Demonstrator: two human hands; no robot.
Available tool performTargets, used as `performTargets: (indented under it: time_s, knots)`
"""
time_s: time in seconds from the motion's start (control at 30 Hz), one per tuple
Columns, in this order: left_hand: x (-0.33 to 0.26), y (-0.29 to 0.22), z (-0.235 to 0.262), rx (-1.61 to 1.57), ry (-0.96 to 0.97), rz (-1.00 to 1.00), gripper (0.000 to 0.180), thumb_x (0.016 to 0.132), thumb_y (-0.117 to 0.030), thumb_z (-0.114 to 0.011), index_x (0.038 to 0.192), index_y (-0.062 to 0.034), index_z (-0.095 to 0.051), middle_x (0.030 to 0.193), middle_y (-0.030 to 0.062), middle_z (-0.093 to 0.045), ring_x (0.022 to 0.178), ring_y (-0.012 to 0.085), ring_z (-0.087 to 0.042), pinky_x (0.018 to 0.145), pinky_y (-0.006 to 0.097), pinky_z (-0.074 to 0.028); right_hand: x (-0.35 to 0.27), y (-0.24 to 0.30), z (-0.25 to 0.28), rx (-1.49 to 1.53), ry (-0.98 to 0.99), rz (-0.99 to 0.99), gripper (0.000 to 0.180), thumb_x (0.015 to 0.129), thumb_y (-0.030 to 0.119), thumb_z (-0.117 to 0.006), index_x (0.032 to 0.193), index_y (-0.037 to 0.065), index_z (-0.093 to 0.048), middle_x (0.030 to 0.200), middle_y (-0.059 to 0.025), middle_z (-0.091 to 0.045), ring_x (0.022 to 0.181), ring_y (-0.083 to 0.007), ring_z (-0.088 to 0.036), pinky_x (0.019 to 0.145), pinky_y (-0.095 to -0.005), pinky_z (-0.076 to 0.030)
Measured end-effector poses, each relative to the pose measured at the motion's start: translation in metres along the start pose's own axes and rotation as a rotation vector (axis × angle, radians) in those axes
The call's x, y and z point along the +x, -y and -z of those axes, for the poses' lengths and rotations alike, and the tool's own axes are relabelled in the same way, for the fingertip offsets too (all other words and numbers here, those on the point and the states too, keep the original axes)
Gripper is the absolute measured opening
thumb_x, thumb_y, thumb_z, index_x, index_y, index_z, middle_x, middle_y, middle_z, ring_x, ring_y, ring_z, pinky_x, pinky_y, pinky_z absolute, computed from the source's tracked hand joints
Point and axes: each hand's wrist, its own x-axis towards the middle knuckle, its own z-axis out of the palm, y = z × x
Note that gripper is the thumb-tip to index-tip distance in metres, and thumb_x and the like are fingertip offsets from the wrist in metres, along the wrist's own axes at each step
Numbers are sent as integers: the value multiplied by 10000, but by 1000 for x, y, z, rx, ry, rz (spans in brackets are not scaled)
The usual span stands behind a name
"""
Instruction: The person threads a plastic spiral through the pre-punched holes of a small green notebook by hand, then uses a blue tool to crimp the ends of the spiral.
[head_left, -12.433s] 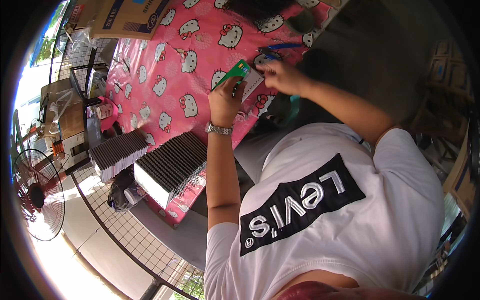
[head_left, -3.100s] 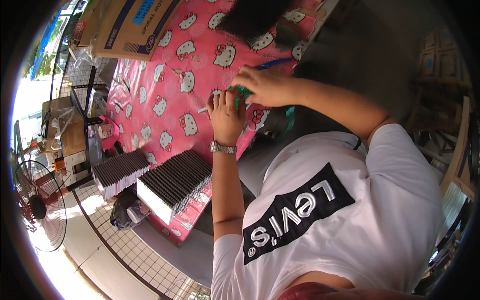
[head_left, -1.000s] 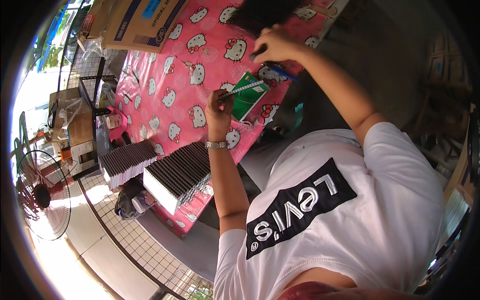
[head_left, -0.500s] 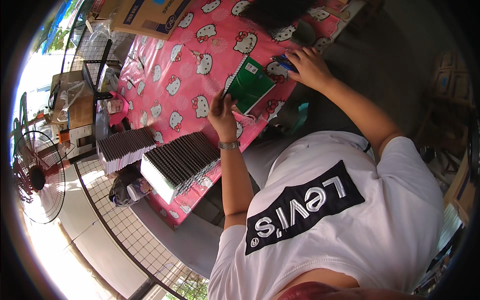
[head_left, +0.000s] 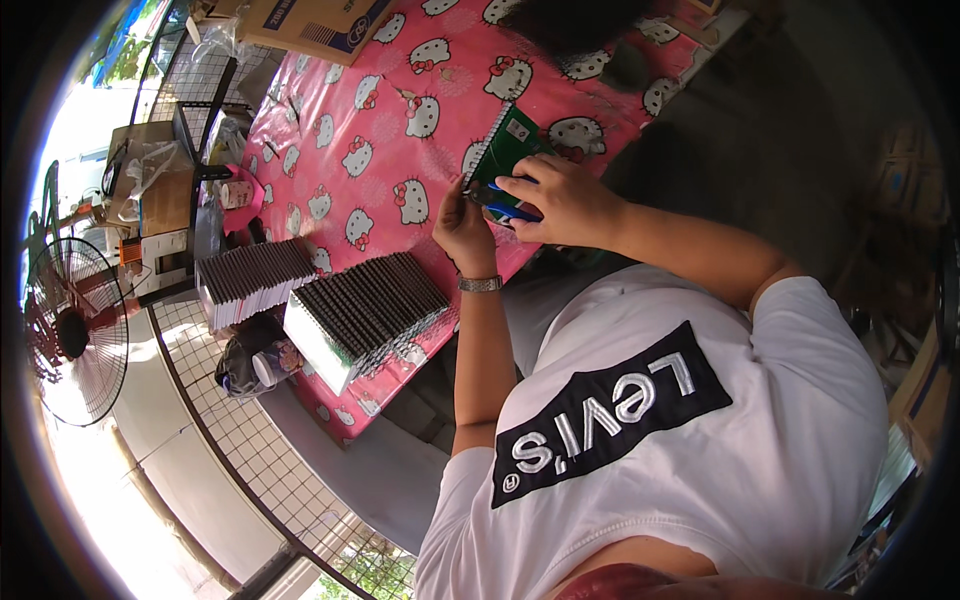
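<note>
A green spiral notebook (head_left: 508,145) is held over the table's front edge. My left hand (head_left: 464,232) grips its near end by the bound edge, fingers closed on it. In my right hand (head_left: 572,203) is a pair of blue-handled pliers (head_left: 515,212), held across the cover. The dark jaws of the pliers are at the near end of the wire spine, close to my left fingertips. Whether the jaws touch the wire I cannot tell. My right hand and the pliers hide the lower part of the cover.
A pink cartoon-patterned cloth (head_left: 360,190) covers the table. Two rows of spiral notebooks (head_left: 375,300) stand at its left end, beside a bag and a jar (head_left: 277,362). Behind are a cardboard box (head_left: 315,28) and a dark heap (head_left: 570,28). A fan (head_left: 75,335) stands far left.
My right hand has moved left and nearer, bringing the pliers from beside the notebook onto its bound edge. My left hand, still on the notebook, has shifted slightly right.
</note>
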Motion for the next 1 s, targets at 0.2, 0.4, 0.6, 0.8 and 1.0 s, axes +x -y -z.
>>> performTargets:
  time_s: [0.2, 0.4, 0.6, 0.8, 1.0]
  knots:
    - [-1, -5, -4, 133, -47, -62, 284, 871, 90, -605, 1147, 50, -659, 983, 70, -710, 831, 72, -626, 685, 224, -512, 0, 7, 6, 90, 54, -130, 474, 763, 236, -736, 1165, 2, -641, 1020, -143, -600, 868, -264, -640, 796, -370, -534]
    - [-1, -51, 6, 569, -178, -466, 286, 826, 72, -656, 1099, -6, -684, 921, 78, -720, 768, 122, -663, 628, 261, -519, 4, 10, 16, 813, 121, -378, 466, 818, 277, -725, 1172, -6, -618, 998, -160, -631, 848, -255, -667, 789, -374, -535]
    - [20, -227, 83, 1110, -391, -828, 254, 791, 78, -607, 1003, -36, -690, 901, 93, -712, 764, 190, -669, 653, 287, -523, 2, -66, 43, 94, -105, -147, 484, 789, 194, -733, 1213, 12, -590, 1051, -154, -642, 1009, -318, -626, 900, -391, -500]
    - [5, -301, 205, 1082, -528, -220, 171, 821, 24, -583, 981, 16, -641, 841, 82, -668, 680, 152, -629, 591, 258, -499, -10, -111, 36, -119, 55, -202, 375, 799, 192, -713, 1112, 1, -637, 1088, -157, -618, 1009, -350, -612, 890, -412, -497]
    - [-48, -222, 232, 190, -666, -19, 270, 874, 6, -595, 1143, 22, -583, 867, 62, -636, 635, 106, -608, 507, 208, -489, 60, -157, 38, -174, -58, -273, 328, 871, 262, -646, 1101, 29, -649, 1075, -168, -616, 1044, -351, -600, 856, -424, -508]
